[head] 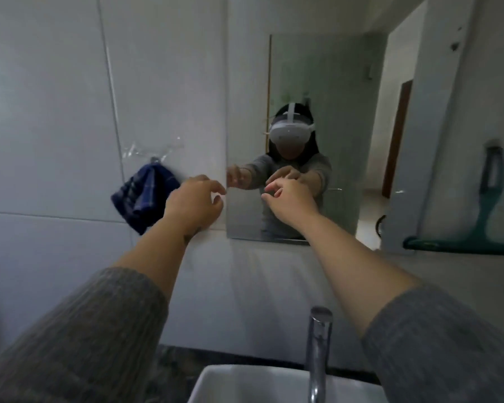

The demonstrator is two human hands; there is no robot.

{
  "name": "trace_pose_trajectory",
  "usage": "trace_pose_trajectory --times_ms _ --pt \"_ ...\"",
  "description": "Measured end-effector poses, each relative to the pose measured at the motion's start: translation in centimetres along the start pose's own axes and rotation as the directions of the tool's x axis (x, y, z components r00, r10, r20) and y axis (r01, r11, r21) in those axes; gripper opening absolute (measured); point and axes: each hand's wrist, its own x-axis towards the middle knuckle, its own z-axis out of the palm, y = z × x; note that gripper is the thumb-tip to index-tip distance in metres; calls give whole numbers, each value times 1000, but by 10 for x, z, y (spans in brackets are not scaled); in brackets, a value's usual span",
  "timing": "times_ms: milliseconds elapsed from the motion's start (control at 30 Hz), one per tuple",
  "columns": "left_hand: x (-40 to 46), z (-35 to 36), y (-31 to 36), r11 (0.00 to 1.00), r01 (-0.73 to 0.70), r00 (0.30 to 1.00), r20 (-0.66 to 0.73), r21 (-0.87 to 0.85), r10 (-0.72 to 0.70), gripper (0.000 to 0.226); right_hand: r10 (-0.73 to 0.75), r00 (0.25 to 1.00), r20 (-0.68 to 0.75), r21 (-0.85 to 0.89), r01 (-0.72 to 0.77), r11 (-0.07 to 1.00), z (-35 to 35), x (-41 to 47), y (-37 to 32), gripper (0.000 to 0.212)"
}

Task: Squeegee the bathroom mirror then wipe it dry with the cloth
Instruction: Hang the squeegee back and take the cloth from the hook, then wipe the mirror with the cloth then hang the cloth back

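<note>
The bathroom mirror (344, 82) hangs on the tiled wall ahead and reflects a person in a white headset. My left hand (197, 203) is stretched out by the mirror's left edge, fingers loosely curled, holding nothing. My right hand (288, 199) reaches in front of the mirror's lower middle, fingers apart and empty. A dark blue checked cloth (143, 199) hangs from a clear hook on the wall, just left of my left hand. A teal squeegee (483, 216) hangs blade down on the wall at the far right.
A chrome tap (319, 353) rises at the bottom centre above a white basin (245, 385). A dark stone counter (175, 359) runs along the wall. The mirror shows a doorway behind me.
</note>
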Motion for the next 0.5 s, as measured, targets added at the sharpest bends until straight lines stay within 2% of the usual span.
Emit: trace_pose_trajectory --times_ms 133,233,500 --pt "-13 -22 -70 989 136 985 -115 54 -129 34 -99 990 97 100 89 991 54 7 -50 30" --pt "-14 -27 -104 980 191 968 -175 50 -179 40 -158 983 92 140 144 980 88 16 -81 35" --pt "11 -1 -154 965 235 963 -109 -119 -248 53 -293 956 -1 90 292 952 158 41 -122 52"
